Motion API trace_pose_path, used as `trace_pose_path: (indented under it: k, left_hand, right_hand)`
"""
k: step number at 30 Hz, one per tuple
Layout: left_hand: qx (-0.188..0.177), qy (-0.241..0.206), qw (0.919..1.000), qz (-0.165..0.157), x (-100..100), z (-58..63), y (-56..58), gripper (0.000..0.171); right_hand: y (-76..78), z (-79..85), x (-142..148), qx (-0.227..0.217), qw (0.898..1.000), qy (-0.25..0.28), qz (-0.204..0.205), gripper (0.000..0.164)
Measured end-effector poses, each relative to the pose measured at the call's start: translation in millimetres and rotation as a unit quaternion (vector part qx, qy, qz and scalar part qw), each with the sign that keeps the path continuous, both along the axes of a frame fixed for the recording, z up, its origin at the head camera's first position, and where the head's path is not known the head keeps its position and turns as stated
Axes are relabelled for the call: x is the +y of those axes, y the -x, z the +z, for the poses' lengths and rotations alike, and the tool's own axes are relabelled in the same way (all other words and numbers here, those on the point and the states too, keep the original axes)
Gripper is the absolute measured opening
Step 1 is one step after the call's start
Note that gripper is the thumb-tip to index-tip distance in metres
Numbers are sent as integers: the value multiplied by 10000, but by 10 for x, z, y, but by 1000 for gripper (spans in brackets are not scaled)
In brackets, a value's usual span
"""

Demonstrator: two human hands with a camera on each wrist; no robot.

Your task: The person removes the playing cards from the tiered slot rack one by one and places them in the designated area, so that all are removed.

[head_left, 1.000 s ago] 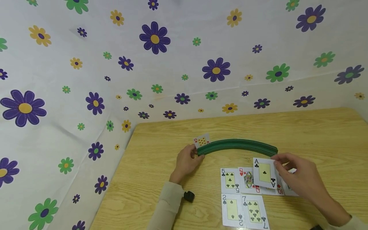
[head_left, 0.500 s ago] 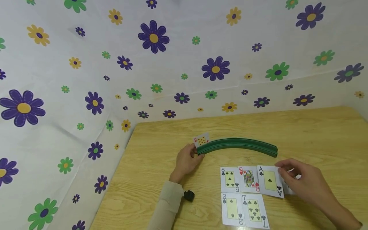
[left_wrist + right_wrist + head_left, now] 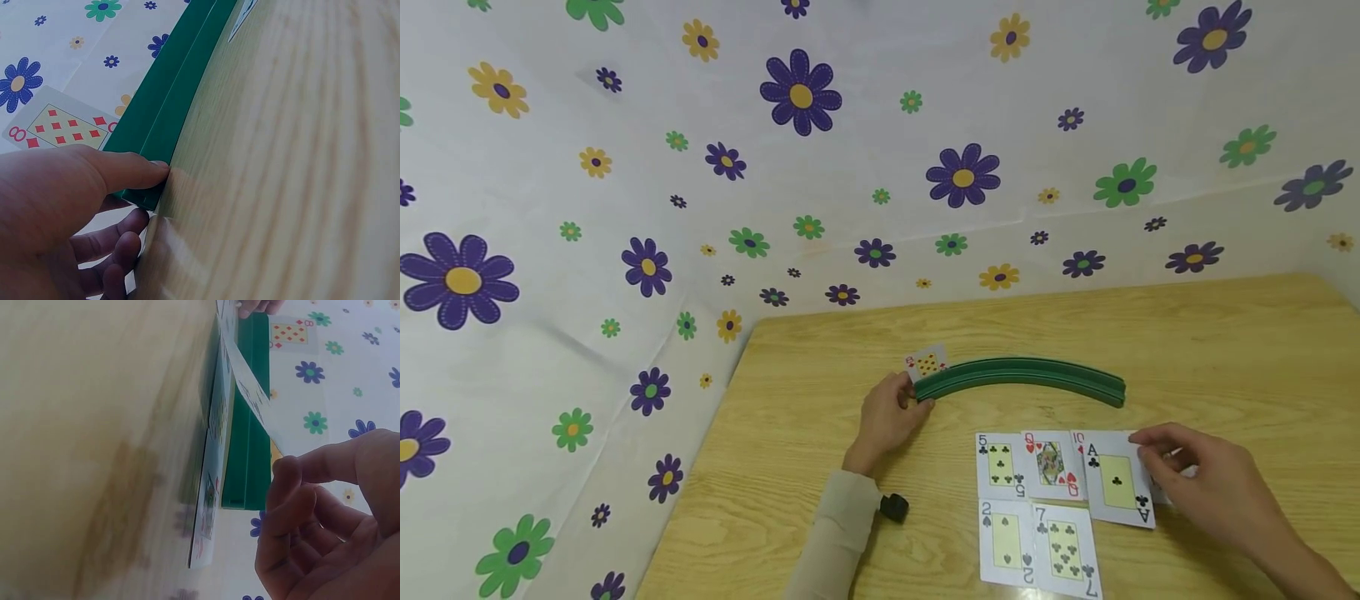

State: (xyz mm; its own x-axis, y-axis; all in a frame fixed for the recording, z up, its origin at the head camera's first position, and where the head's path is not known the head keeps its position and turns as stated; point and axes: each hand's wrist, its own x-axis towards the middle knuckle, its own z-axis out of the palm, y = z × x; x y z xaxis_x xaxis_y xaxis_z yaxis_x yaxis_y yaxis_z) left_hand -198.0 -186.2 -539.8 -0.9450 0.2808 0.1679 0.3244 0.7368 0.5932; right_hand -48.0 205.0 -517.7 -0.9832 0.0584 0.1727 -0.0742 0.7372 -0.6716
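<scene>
My left hand grips the left end of a green curved playing card holder, with the thumb across its front in the left wrist view. An eight of diamonds stands in the holder at that end. Between thumb and fingers my right hand pinches the ace of clubs by its upper right corner. In the right wrist view this ace is tilted above the cards on the table. The ace covers most of a red ten, and another card is mostly hidden by the right hand.
Face up in the upper row lie a five of clubs and a queen of hearts. Below them are a two of spades and a seven of clubs. Flowered sheeting rises behind the wooden table.
My right hand has moved right and toward me with the ace, away from the holder, so the queen shows fully and the ten's corner is uncovered. The left hand stays at the holder.
</scene>
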Motion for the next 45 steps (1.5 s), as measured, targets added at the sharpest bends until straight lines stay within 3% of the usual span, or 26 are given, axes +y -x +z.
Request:
trace_pose_path:
  k: [6,11,22,45]
  left_hand:
    - [-60,-15,10000,10,1,1,-1,22]
    - [-73,-4,10000,30,-1,-5,10,22]
    - [-66,14,10000,53,3,5,10,22]
    - [-63,-42,10000,5,4,16,-5,22]
  right_hand:
    - [-14,-17,45,-356,9994,-42,-38,15]
    - [-65,-7,53,-831,9962,-185,181,14]
    - [-162,-60,0,-1366,9890,-355,444,11]
    - [-254,-90,-28,-1393,9877,-496,502,9]
